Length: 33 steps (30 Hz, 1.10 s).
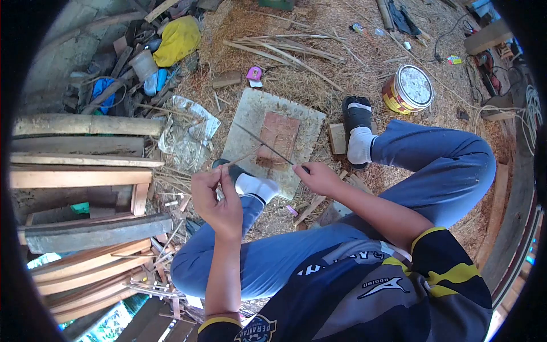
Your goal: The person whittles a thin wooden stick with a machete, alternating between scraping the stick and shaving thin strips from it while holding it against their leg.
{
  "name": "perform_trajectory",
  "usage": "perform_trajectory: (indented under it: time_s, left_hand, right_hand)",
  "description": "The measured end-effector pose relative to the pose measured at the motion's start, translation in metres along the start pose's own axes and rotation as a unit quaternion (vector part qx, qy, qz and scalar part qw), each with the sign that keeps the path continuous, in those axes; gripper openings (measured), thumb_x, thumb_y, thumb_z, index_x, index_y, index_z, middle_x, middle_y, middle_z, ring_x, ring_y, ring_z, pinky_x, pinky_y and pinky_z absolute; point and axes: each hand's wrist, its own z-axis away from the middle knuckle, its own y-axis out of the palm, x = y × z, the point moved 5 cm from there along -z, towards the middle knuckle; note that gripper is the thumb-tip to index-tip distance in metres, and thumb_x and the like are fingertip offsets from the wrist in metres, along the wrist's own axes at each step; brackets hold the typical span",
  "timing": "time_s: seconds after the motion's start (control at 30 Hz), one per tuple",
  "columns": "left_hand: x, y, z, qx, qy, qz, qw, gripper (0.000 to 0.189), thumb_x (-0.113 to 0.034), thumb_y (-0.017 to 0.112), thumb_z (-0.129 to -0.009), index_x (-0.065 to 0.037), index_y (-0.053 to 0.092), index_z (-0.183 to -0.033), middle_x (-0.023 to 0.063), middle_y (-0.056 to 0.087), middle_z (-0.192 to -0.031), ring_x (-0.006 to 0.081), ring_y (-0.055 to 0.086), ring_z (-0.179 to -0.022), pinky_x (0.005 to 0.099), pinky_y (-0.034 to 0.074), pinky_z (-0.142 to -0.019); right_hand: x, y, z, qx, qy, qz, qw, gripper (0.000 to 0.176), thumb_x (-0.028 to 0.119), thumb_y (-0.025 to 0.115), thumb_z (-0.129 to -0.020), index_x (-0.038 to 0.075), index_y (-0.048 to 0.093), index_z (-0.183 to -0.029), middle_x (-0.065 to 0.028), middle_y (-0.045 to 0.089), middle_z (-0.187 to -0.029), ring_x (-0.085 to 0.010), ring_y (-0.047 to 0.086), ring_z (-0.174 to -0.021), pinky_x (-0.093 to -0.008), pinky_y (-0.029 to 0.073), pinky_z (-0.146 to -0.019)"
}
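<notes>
My left hand (217,199) pinches one end of a thin light wooden strip (245,155), which slants up and right from my fingers. In my right hand (319,179) is the dark handle of a long thin tool (262,142), a narrow rod or blade that points up and left. The strip's far end meets or lies close to the tool's middle. Beneath them a reddish-brown block (279,134) rests on a worn grey board (312,126) on the ground. What type of tool it is, I cannot make out.
Wood shavings cover the ground. Long strips (290,50) lie ahead, with a pink tape measure (254,73) and wood block (227,79) nearer. A lidded bucket (408,90) stands at right. Stacked planks (80,179) fill the left side; my feet flank the board.
</notes>
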Motion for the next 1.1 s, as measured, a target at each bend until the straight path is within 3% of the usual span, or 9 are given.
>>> perform_trajectory:
  time_s: [0.07, 0.17, 0.27, 0.37, 0.47, 0.57, 0.77, 0.87, 1.1]
  left_hand:
    - [-0.003, 0.003, 0.0, -0.015, 0.008, 0.006, 1.0, 0.013, 0.011, 0.069, -0.092, 0.004, 0.059, -0.094, 0.0128, 0.059, -0.094, 0.0206, 0.065, -0.083, 0.0285, 0.056, -0.072]
    - [0.001, 0.001, 0.0, -0.019, -0.03, 0.021, 0.999, 0.011, 0.01, 0.067, -0.094, 0.004, 0.058, -0.096, 0.0119, 0.059, -0.096, 0.0177, 0.065, -0.084, 0.0273, 0.056, -0.073]
    - [0.013, -0.001, -0.001, -0.023, -0.056, 0.043, 0.997, 0.01, 0.009, 0.066, -0.096, 0.004, 0.057, -0.097, 0.0104, 0.058, -0.096, 0.016, 0.064, -0.086, 0.027, 0.057, -0.074]
    - [0.004, 0.001, -0.003, -0.006, -0.05, 0.006, 0.999, 0.01, 0.008, 0.065, -0.097, 0.005, 0.056, -0.097, 0.0102, 0.057, -0.096, 0.0166, 0.065, -0.088, 0.0269, 0.057, -0.076]
    - [0.012, 0.001, -0.001, -0.027, -0.054, 0.041, 0.997, 0.01, 0.008, 0.065, -0.097, 0.004, 0.056, -0.098, 0.0101, 0.057, -0.097, 0.0167, 0.065, -0.089, 0.0267, 0.057, -0.076]
    - [0.015, -0.001, -0.001, -0.025, -0.072, 0.037, 0.996, 0.01, 0.008, 0.065, -0.097, 0.004, 0.056, -0.099, 0.0102, 0.057, -0.099, 0.016, 0.065, -0.088, 0.0266, 0.057, -0.076]
    - [0.009, 0.003, -0.003, -0.027, -0.039, 0.031, 0.998, 0.011, 0.008, 0.065, -0.097, 0.004, 0.056, -0.098, 0.0095, 0.057, -0.096, 0.0153, 0.064, -0.087, 0.0264, 0.056, -0.073]
    - [0.011, 0.002, -0.003, -0.027, -0.058, 0.04, 0.997, 0.011, 0.009, 0.066, -0.096, 0.004, 0.056, -0.097, 0.009, 0.057, -0.095, 0.0149, 0.064, -0.087, 0.0263, 0.055, -0.072]
    - [0.0, 0.002, -0.005, 0.005, -0.02, -0.015, 1.0, 0.01, 0.007, 0.063, -0.099, 0.002, 0.055, -0.1, 0.0068, 0.058, -0.095, 0.0118, 0.063, -0.086, 0.0244, 0.054, -0.074]
  right_hand:
    - [0.008, -0.001, 0.007, 0.021, -0.02, -0.011, 1.0, 0.053, 0.047, 0.054, -0.103, -0.002, 0.073, -0.097, -0.0242, 0.067, -0.076, -0.0412, 0.068, -0.072, -0.0493, 0.051, -0.07]
    - [0.025, -0.001, 0.018, 0.019, -0.104, -0.02, 0.994, 0.057, 0.05, 0.05, -0.104, -0.001, 0.072, -0.097, -0.0242, 0.067, -0.076, -0.043, 0.068, -0.074, -0.05, 0.052, -0.072]
    - [-0.036, 0.015, -0.008, 0.019, 0.006, -0.036, 0.999, 0.063, 0.058, 0.05, -0.1, -0.001, 0.073, -0.097, -0.0276, 0.071, -0.09, -0.0472, 0.069, -0.087, -0.0522, 0.054, -0.08]
    - [0.003, -0.006, 0.006, 0.026, -0.006, -0.004, 1.0, 0.057, 0.052, 0.051, -0.103, 0.0, 0.074, -0.103, -0.0267, 0.069, -0.082, -0.045, 0.07, -0.079, -0.0511, 0.053, -0.075]
    - [0.023, -0.01, 0.021, 0.045, -0.045, 0.036, 0.997, 0.067, 0.059, 0.049, -0.1, -0.003, 0.074, -0.098, -0.0292, 0.072, -0.091, -0.0468, 0.07, -0.088, -0.052, 0.055, -0.081]
    - [-0.024, 0.001, -0.001, 0.032, 0.016, 0.015, 0.999, 0.067, 0.059, 0.049, -0.1, -0.003, 0.074, -0.097, -0.0288, 0.072, -0.09, -0.0469, 0.07, -0.087, -0.0524, 0.054, -0.08]
    - [0.011, -0.013, 0.018, 0.052, -0.021, 0.037, 0.998, 0.066, 0.059, 0.049, -0.1, -0.002, 0.074, -0.098, -0.0275, 0.072, -0.092, -0.0462, 0.07, -0.09, -0.0528, 0.055, -0.082]
    - [-0.027, -0.01, -0.002, 0.052, 0.054, 0.059, 0.995, 0.064, 0.059, 0.048, -0.099, 0.0, 0.074, -0.1, -0.0271, 0.073, -0.093, -0.0465, 0.07, -0.09, -0.0532, 0.055, -0.083]
    - [-0.018, -0.008, 0.006, 0.035, 0.033, 0.041, 0.998, 0.064, 0.06, 0.049, -0.098, 0.002, 0.074, -0.106, -0.0271, 0.073, -0.094, -0.0464, 0.071, -0.092, -0.0544, 0.055, -0.085]
